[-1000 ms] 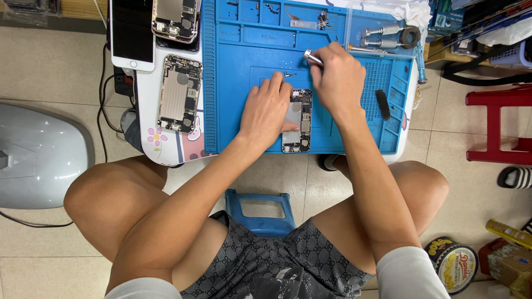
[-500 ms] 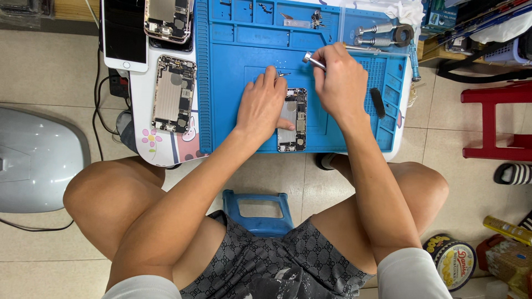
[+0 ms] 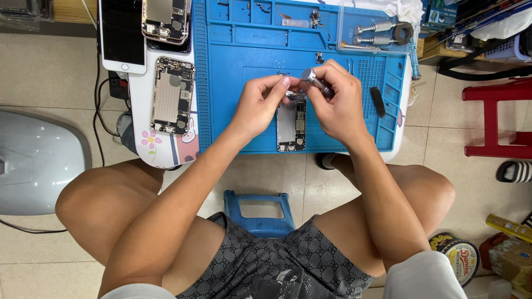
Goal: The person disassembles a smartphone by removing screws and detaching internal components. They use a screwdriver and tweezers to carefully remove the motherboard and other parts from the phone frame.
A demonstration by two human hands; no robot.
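right grip (image 3: 335,102) clenched on screwdriver (image 3: 316,81); left grip (image 3: 260,105) pinches its tip, opened phone (image 3: 291,126) just beneath.

Opened phone (image 3: 290,124): back housing, display off, innards exposed, silver plate on one side, dark boards and connectors on the other. Lying flat, long axis pointing away, on blue work mat (image 3: 244,88), near its front edge, about mid-width. Top end hidden.

Screwdriver (image 3: 316,82): slim, silver metal, knurled handle, round end cap. Tilted, above phone's top end, over mat.
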